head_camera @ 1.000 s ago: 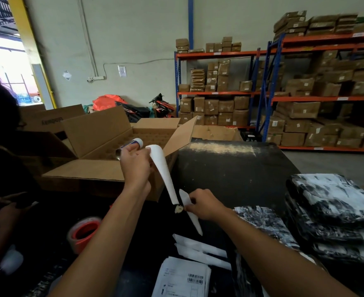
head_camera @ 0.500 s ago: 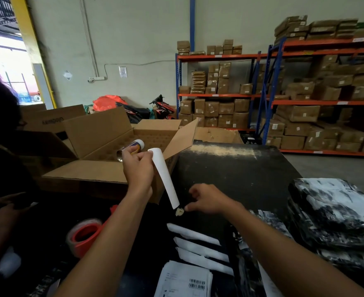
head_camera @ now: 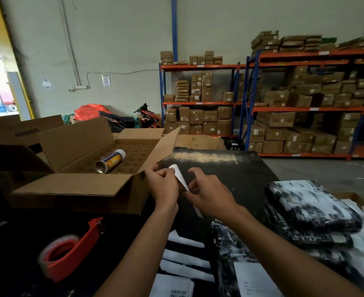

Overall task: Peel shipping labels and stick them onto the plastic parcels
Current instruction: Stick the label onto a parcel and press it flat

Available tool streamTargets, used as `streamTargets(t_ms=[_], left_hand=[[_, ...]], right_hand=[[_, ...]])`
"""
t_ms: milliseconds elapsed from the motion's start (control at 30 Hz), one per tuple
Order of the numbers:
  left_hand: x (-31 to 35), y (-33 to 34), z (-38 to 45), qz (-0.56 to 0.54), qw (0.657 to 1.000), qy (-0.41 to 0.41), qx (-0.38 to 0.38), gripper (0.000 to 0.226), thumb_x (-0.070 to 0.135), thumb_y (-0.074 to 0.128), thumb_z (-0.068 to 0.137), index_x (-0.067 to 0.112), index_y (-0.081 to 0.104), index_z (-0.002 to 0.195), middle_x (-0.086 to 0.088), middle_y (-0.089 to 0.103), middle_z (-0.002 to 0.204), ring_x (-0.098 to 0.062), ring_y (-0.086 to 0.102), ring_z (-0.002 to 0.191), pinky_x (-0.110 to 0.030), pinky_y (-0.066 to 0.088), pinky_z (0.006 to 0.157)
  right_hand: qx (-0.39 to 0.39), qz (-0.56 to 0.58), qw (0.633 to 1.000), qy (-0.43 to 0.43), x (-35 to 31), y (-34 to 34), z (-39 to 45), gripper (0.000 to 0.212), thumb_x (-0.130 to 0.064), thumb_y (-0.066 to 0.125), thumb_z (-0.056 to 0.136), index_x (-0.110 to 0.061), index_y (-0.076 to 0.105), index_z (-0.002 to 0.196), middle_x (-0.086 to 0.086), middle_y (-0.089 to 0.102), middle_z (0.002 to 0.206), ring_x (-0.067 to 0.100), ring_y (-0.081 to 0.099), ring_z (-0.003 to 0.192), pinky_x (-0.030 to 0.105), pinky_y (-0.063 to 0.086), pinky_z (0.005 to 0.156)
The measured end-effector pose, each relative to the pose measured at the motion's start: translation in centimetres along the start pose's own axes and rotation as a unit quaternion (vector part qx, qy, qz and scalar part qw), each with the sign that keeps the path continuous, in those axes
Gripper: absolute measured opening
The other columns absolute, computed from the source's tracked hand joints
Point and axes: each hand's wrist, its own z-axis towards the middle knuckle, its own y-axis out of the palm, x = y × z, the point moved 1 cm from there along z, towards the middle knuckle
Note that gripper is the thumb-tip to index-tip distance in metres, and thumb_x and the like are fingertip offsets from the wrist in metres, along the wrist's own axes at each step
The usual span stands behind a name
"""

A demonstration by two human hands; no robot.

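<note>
**Label mid-peel, held between both hands**

Here, at frame centre, the left hand and right hand both pinch a curled white label above the black table, fingers bent round its edges. The plastic parcels sit stacked at the right of the frame, well apart from the hands.

The likely trouble is that the curl lets the sticky side fold onto itself or cling to a finger, which would spoil the label.

Whether the backing is already off cannot be made out; the label's lower end is hidden behind the right hand, and a printed sheet is cut off at the bottom edge.
</note>
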Motion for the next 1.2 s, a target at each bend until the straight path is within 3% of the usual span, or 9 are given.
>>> streamTargets(t_ms=[133,233,300,400,533,667,800,933,1200], left_hand=[[-0.6,1.7,-1.4,-0.018,0.997,-0.063,-0.036,0.043,0.006,0.052,0.092,0.021,0.039,0.13,-0.006,0.058,0.109,-0.025,0.062,0.101,-0.047,0.057,0.083],[0.3,2.6,-2.1,-0.041,0.992,-0.101,-0.066,0.043,0.006,0.048,0.095,0.017,0.038,0.134,-0.009,0.053,0.116,-0.023,0.058,0.105,-0.042,0.056,0.084],[0.5,2.8,-2.0,0.024,0.993,-0.07,-0.097,0.05,0.006,0.054,0.092,0.018,0.037,0.138,-0.008,0.053,0.121,-0.021,0.055,0.11,-0.043,0.051,0.092],[-0.7,2.7,-1.8,0.178,0.964,-0.077,-0.184,0.063,0.014,0.067,0.086,0.017,0.036,0.141,-0.008,0.05,0.135,-0.024,0.05,0.12,-0.045,0.046,0.098],[-3.3,2.9,-2.9,0.231,0.9,-0.168,-0.329,0.044,0.022,0.069,0.086,0.011,0.055,0.126,-0.008,0.067,0.116,-0.018,0.064,0.096,-0.039,0.056,0.08],[-5.1,3.5,-3.6,0.215,0.908,-0.135,-0.334,0.018,0.007,0.062,0.088,0.007,0.064,0.106,-0.006,0.072,0.087,-0.014,0.064,0.068,-0.028,0.055,0.066],[-6.3,3.9,-4.1,0.237,0.911,-0.102,-0.322,0.011,0.0,0.061,0.087,0.003,0.064,0.097,-0.006,0.071,0.082,-0.014,0.062,0.064,-0.018,0.048,0.052],[-7.9,3.8,-3.9,0.271,0.904,-0.112,-0.31,0.009,-0.002,0.061,0.086,0.007,0.063,0.086,-0.016,0.073,0.089,-0.023,0.067,0.072,-0.032,0.057,0.067],[-11.1,3.3,-3.3,0.365,0.878,-0.112,-0.288,0.017,0.001,0.071,0.078,0.004,0.066,0.094,-0.008,0.07,0.084,-0.012,0.055,0.055,-0.018,0.04,0.044]], right_hand=[[0.04,-0.056,0.997,0.02,2.9,-1.3,-1.1,0.05,-0.024,0.051,0.092,-0.022,0.034,0.138,-0.002,0.071,0.089,0.017,0.065,0.078,0.041,0.056,0.069],[0.038,-0.029,0.995,0.092,5.4,-2.7,-2.1,0.048,-0.024,0.054,0.091,-0.023,0.038,0.136,-0.002,0.071,0.093,0.018,0.064,0.089,0.042,0.056,0.076],[0.046,0.056,0.986,0.147,7.1,-3.9,-2.8,0.047,-0.025,0.061,0.089,-0.022,0.044,0.133,-0.004,0.072,0.094,0.019,0.06,0.103,0.042,0.052,0.086],[0.082,0.169,0.963,0.191,9.1,-5.7,-3.8,0.038,-0.021,0.066,0.085,-0.017,0.055,0.121,-0.003,0.071,0.091,0.015,0.064,0.09,0.032,0.051,0.076],[0.098,0.279,0.927,0.229,11.0,-6.2,-4.9,0.029,-0.013,0.067,0.085,-0.007,0.061,0.112,0.006,0.072,0.092,0.015,0.067,0.082,0.027,0.051,0.068],[0.088,0.307,0.913,0.252,12.4,-5.8,-5.9,0.027,-0.005,0.066,0.084,0.001,0.06,0.111,0.012,0.071,0.094,0.015,0.066,0.077,0.024,0.051,0.065],[0.042,0.211,0.94,0.264,13.7,-5.0,-6.4,0.027,-0.01,0.067,0.084,-0.005,0.059,0.11,0.007,0.068,0.096,0.021,0.065,0.09,0.036,0.053,0.079],[-0.008,0.066,0.967,0.244,13.8,-3.9,-6.1,0.028,-0.012,0.062,0.085,-0.013,0.059,0.112,0.005,0.065,0.107,0.017,0.058,0.094,0.027,0.045,0.074],[-0.076,-0.022,0.96,0.267,15.2,-0.9,-6.1,0.029,-0.009,0.056,0.083,-0.006,0.057,0.113,0.015,0.061,0.118,0.03,0.056,0.111,0.024,0.038,0.075]])
